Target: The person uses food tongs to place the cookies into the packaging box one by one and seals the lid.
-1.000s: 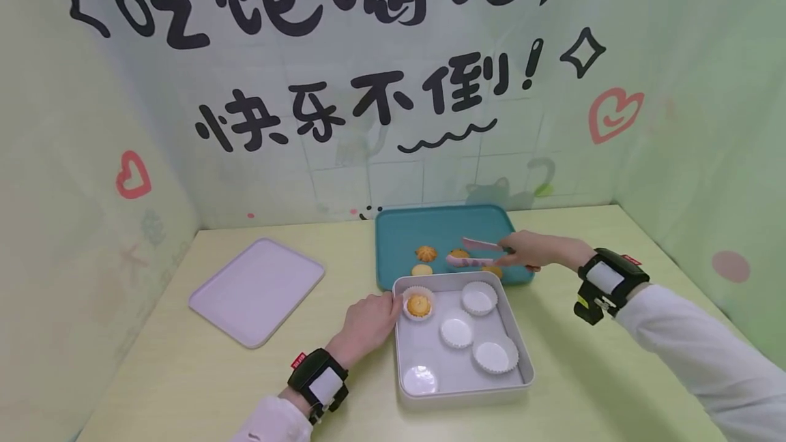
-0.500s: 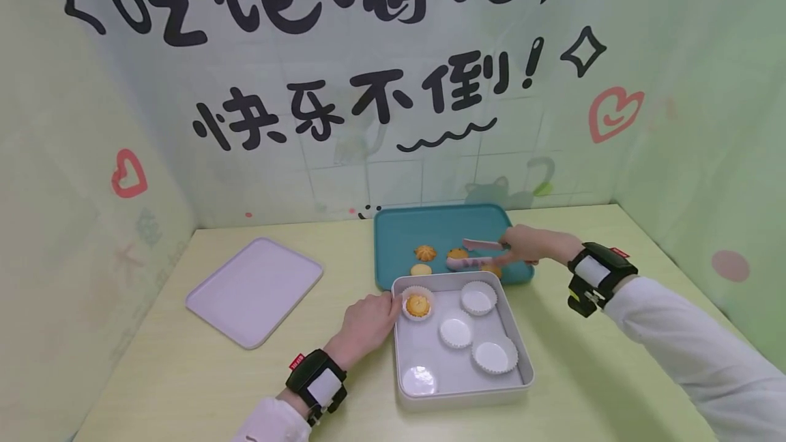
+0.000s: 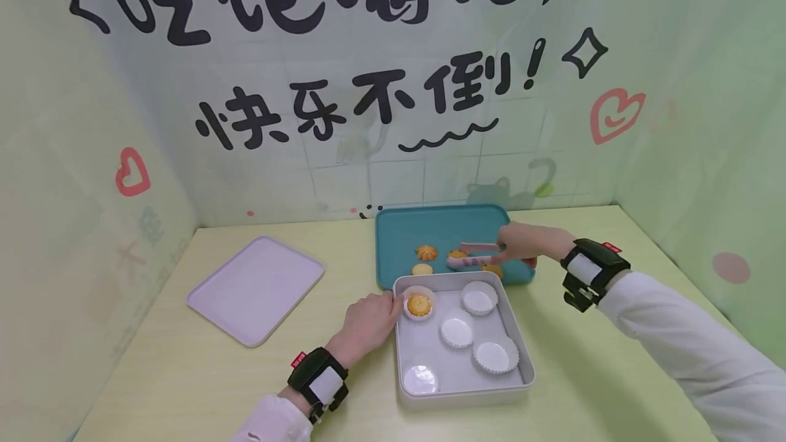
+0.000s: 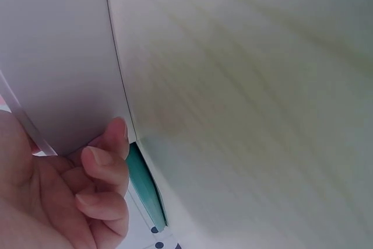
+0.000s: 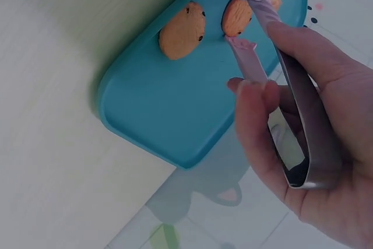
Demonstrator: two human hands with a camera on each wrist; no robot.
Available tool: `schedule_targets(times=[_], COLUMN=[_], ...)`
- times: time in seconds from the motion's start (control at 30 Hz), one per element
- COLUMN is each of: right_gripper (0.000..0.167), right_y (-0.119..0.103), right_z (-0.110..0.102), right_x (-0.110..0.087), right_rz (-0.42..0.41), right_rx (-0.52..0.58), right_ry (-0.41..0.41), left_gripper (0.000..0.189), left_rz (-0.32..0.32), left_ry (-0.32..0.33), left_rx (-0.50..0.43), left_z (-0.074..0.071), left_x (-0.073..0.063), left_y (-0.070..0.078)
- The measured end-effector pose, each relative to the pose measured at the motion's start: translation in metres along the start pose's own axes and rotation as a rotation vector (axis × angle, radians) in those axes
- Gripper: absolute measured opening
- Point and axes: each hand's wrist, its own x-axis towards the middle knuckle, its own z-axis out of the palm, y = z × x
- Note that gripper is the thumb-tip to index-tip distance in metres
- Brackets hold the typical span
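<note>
The right hand [image 3: 522, 241] has its fingers curled around metal tongs [image 5: 304, 100], whose pink tips stand on either side of a golden cookie [image 5: 236, 18]; whether they pinch it cannot be told. The cookie lies on the teal tray [image 3: 430, 225] at the back of the table [image 3: 344, 244]. The left hand [image 3: 367, 325] grips the pale box [image 3: 465, 398] at its far left corner, thumb on the rim and fingers bent against the outer side. Just beside the tongs lies an oval cookie with dark spots [image 5: 183, 30], and on their other side a star-shaped cookie [image 3: 426, 253] and a paler round cookie [image 3: 421, 269]. The box's far wall rises in front of the tray, hiding part of its near edge from the head camera. Inside the box stand white paper cups [image 3: 479, 298], and the one at the far left corner holds a small golden tart [image 3: 419, 305]. Well apart on the left, a lilac tray [image 3: 256, 292] lies at an angle. Behind everything hangs a lettered backdrop [image 3: 393, 179].
</note>
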Motion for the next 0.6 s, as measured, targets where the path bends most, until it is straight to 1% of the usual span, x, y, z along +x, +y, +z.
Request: schedule_targets(times=[0.1,0.2,0.4,0.6], right_gripper=[0.044,0.043,0.043,0.040], right_y=[-0.002,-0.003,-0.006,-0.007], right_z=[-0.002,-0.003,-0.005,-0.013], right_x=[0.000,-0.001,-0.003,-0.012], right_rz=[0.010,0.016,-0.029,-0.069], right_rx=[-0.012,-0.047,-0.134,-0.123], right_ry=[-0.002,0.003,0.037,0.052], left_gripper=[0.036,0.037,0.037,0.036], left_rz=[-0.002,0.000,0.004,0.003], left_ry=[-0.005,-0.013,-0.012,-0.014], left_rx=[0.000,0.003,0.007,0.007], left_z=[-0.001,-0.002,-0.003,-0.003], left_x=[0.000,0.000,0.000,-0.001], left_y=[0.001,0.002,0.002,0.002])
